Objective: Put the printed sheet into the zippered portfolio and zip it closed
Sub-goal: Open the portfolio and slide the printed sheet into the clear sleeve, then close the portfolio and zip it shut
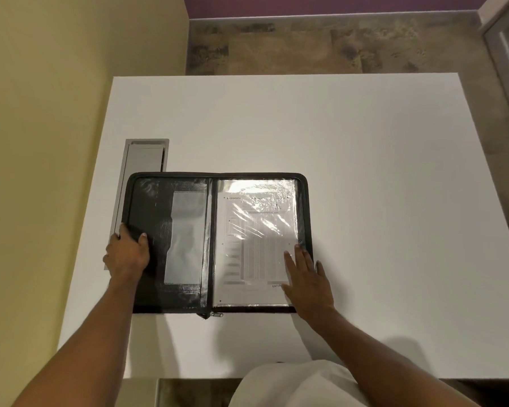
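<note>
Between both hands, portfolio [171, 245] lies open on the table [365, 201]. Sheet [256, 245] looks already sleeved under the right hand [307, 277], fingers spread flat. Left hand [127, 254] grips the outer edge. Zip pull [216, 314], nearside of spine, unzipped: fold, zip left.

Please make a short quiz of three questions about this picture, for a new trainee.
1. True or false: the zippered portfolio lies open on the white table.
2. Which half holds the printed sheet: a) left, b) right?
3. What does the left hand grip?

Key: 1. True. 2. b; the right hand lies flat on it. 3. The portfolio's left edge.
</note>
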A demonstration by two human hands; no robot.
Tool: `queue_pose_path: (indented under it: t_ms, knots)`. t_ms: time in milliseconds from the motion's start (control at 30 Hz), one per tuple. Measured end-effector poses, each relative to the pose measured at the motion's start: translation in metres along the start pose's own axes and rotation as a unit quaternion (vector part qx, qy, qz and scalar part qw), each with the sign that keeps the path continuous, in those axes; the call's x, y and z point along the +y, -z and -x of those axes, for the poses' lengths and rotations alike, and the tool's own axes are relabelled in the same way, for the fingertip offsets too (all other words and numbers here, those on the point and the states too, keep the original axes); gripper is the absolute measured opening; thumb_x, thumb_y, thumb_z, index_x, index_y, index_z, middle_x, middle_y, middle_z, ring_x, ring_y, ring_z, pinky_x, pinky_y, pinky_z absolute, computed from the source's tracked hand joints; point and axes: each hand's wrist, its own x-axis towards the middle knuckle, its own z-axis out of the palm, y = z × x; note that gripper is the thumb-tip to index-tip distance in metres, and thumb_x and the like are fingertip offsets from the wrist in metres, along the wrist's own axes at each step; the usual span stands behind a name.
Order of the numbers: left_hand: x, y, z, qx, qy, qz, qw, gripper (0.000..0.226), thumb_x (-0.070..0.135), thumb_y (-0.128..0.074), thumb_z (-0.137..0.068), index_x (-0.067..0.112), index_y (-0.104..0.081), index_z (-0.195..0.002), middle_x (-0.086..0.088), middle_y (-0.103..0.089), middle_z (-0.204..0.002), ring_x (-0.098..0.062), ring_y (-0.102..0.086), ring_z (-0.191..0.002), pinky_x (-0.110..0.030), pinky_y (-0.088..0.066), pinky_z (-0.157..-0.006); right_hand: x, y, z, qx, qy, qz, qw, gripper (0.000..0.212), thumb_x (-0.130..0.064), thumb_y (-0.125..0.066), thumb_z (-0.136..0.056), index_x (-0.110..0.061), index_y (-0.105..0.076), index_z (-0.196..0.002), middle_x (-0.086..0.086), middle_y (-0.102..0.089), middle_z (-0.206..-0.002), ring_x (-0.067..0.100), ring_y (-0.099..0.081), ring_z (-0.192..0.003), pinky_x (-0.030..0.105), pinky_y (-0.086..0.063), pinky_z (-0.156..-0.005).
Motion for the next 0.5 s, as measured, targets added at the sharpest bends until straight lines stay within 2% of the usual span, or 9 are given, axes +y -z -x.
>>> queue_pose_path:
  t_ms: [133, 333, 500]
  knots:
    - [-0.006, 0.006, 0.001, -0.011, 0.003, 0.015, 1.000, 0.061, 0.041, -0.057, -0.104, 0.007, -0.039, -0.152, -0.029, -0.054, -0.144, -0.053, -0.052, -0.132, -0.067, -0.041, -0.109, 0.000, -0.001, 0.000, 0.001, -0.003, 0.000, 1.000, 0.083, -0.049, -0.046, -0.105, -0.022, 0.004, -0.165, 0.009, 0.013, -0.173, 0.026, 0.003, -0.161, 0.050, -0.014, -0.129]
    - [-0.006, 0.031, 0.003, 0.060, 0.024, 0.054, 0.996, 0.055, 0.038, -0.054, -0.105, -0.003, -0.049, -0.142, -0.034, -0.056, -0.137, -0.054, -0.053, -0.128, -0.064, -0.040, -0.106, -0.001, -0.004, -0.002, -0.007, -0.010, -0.010, 1.000, 0.083, -0.047, -0.048, -0.105, -0.022, 0.006, -0.164, 0.008, 0.014, -0.173, 0.025, 0.006, -0.161, 0.049, -0.013, -0.130]
    - [-0.005, 0.066, 0.019, 0.118, -0.012, 0.157, 0.980, 0.038, 0.027, -0.063, -0.102, -0.005, -0.069, -0.122, -0.031, -0.072, -0.114, -0.050, -0.066, -0.108, -0.052, -0.053, -0.091, -0.002, -0.005, -0.002, -0.006, -0.011, 0.001, 1.000, 0.084, -0.046, -0.048, -0.105, -0.021, 0.005, -0.164, 0.009, 0.015, -0.173, 0.027, 0.006, -0.161, 0.049, -0.014, -0.129]
